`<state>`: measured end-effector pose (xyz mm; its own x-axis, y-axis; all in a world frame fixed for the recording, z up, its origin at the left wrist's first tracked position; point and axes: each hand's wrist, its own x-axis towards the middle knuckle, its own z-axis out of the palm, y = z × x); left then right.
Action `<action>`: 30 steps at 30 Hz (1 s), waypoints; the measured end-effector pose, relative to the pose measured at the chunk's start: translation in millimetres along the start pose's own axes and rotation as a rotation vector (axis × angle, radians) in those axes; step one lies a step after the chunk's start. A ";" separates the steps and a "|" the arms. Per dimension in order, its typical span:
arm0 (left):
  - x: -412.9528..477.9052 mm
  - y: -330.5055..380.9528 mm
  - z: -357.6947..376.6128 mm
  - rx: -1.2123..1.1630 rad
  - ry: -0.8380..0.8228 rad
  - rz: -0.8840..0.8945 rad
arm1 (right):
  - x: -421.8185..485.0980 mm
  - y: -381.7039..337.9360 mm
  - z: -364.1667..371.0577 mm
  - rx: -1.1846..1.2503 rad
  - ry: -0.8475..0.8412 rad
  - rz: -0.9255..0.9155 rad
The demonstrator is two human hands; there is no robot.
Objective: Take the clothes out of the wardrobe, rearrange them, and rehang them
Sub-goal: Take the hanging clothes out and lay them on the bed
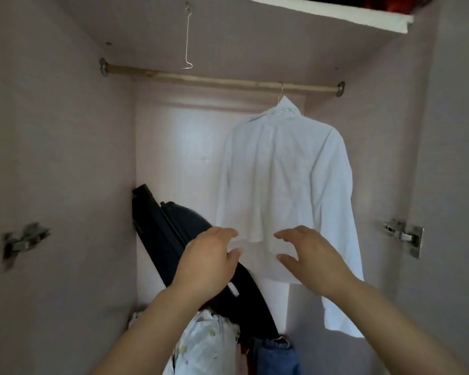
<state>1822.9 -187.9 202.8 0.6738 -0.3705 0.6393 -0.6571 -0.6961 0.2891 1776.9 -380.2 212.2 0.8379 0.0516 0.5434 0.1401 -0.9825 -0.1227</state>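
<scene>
Your wardrobe [65, 158] stands open, and the rail [201, 79] across its top carries just one garment: a white shirt [282, 163] on a thin wire hanger [280, 93], hooked near the right end of the rail, with its back to you and its sleeves hanging down the sides

Your left hand [206, 263] and right hand [314, 261] are both raised in front of the shirt's lower hem, fingers spread and loosely curved, thumbs below - neither grips anything. Whether the fingertips touch the cloth cannot be told from here

Further left, a bent wire hook [187, 41] dangles from the wardrobe's ceiling, just in front of the rail. In the back left corner a dark, long, flat object [168, 226] leans tilted against the wall, partly behind your left hand

On the wardrobe floor lies a heap of clothes - a pale printed fabric [203, 345] to the left, and blue denim [278, 358] just beside it, under the shirt

Above the hanging space, the upper shelf [336, 12] holds something red [374, 2], only its edge in view
</scene>
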 end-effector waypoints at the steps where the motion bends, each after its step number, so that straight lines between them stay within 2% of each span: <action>1: 17.0 -2.3 3.3 -0.005 0.018 -0.001 | 17.8 7.1 1.3 -0.001 0.009 -0.007; 8: 127.2 -21.2 22.5 -0.047 0.115 0.025 | 133.2 56.5 1.4 -0.061 0.094 -0.064; 18: 254.0 -67.9 47.7 -0.103 0.241 0.164 | 262.1 94.9 -25.4 -0.244 0.331 -0.004; 30: 324.5 -102.3 77.0 -0.084 0.376 0.222 | 385.6 137.0 -83.6 -0.224 0.649 0.093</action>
<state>2134.8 -284.2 325.8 0.3541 -0.2453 0.9025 -0.8077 -0.5666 0.1629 2075.1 -509.9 474.3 0.3465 -0.0835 0.9343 -0.0878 -0.9945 -0.0563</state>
